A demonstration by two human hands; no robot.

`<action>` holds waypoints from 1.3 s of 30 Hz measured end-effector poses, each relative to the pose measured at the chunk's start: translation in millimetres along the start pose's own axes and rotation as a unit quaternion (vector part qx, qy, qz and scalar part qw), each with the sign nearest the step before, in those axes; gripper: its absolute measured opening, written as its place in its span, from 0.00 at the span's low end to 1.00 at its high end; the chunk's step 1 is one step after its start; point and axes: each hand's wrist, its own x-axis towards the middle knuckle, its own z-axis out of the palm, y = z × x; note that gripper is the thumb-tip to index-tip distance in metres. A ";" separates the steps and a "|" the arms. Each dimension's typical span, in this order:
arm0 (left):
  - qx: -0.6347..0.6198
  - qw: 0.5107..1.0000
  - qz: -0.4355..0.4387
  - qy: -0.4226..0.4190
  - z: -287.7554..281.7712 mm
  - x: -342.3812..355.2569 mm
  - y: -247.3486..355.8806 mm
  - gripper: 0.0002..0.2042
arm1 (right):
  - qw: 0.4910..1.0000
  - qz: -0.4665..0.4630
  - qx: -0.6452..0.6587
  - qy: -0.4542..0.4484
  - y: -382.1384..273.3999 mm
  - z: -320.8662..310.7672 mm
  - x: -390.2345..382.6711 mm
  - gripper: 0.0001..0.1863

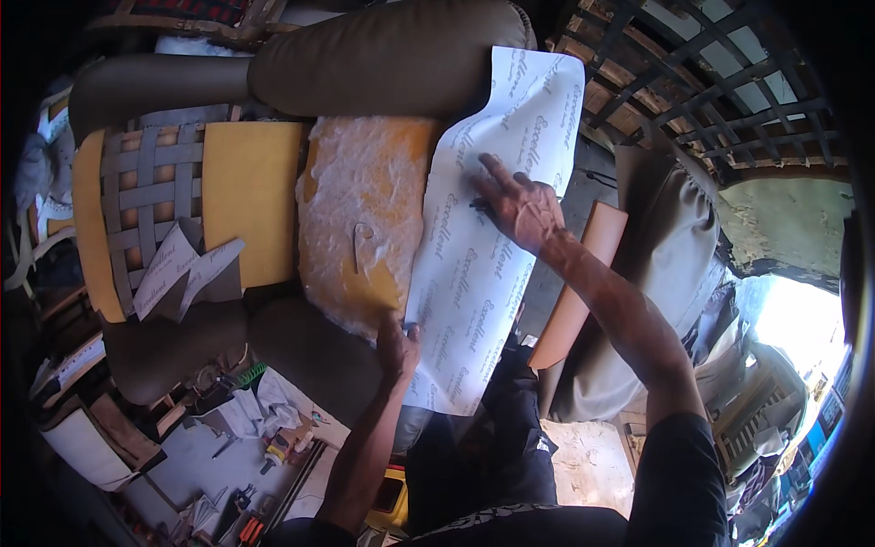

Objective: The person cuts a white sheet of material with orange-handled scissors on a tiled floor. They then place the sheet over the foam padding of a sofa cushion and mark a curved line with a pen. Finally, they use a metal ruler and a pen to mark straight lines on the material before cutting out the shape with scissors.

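A long sheet of upholstery material [469,283], its white printed backing facing up, lies along the right edge of a yellow foam cushion [365,196]. Thin white wadding covers much of the foam, and a small looped shape, which I cannot identify, shows on its surface. My right hand [521,205] rests on the sheet with its fingers stretched and spread. At the foam's near corner, my left hand [398,351] is closed at the sheet's left edge, thumb up; part of its grip is hidden.
Brown padded sofa parts [392,59] border the work at the back. Left are woven straps [150,182] with offcuts [178,269]. An orange-brown roll [581,283] stands on the right beside a draped grey-brown cover [652,273]. Tools [246,524] lie at the lower left.
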 end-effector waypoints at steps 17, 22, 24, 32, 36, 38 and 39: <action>-0.259 0.963 -0.056 -0.054 10.3 9.4 -56.2 0.11 | 0.809 0.451 0.344 0.152 59.9 44.7 -42.4 0.34; -0.225 0.974 -0.021 -0.033 10.6 8.2 -51.8 0.10 | 0.744 0.454 0.467 0.146 45.0 16.1 -42.0 0.24; -0.209 0.977 -0.017 -0.033 10.4 7.8 -46.6 0.09 | 0.731 0.443 0.501 0.135 44.7 11.2 -46.9 0.21; -0.182 0.983 -0.004 -0.039 5.8 9.3 -47.1 0.11 | 0.692 0.431 0.554 0.167 42.2 15.5 -53.7 0.16; -0.160 0.986 -0.008 -0.046 -0.1 11.7 -58.7 0.11 | 0.667 0.415 0.590 0.189 44.2 27.3 -55.7 0.21; -0.167 0.984 0.003 -0.065 -5.4 13.4 -68.2 0.11 | 0.658 0.414 0.600 0.189 44.9 31.4 -55.3 0.24; -0.165 0.984 0.005 -0.069 -8.2 11.2 -63.3 0.11 | 0.652 0.420 0.603 0.188 46.4 32.1 -59.0 0.27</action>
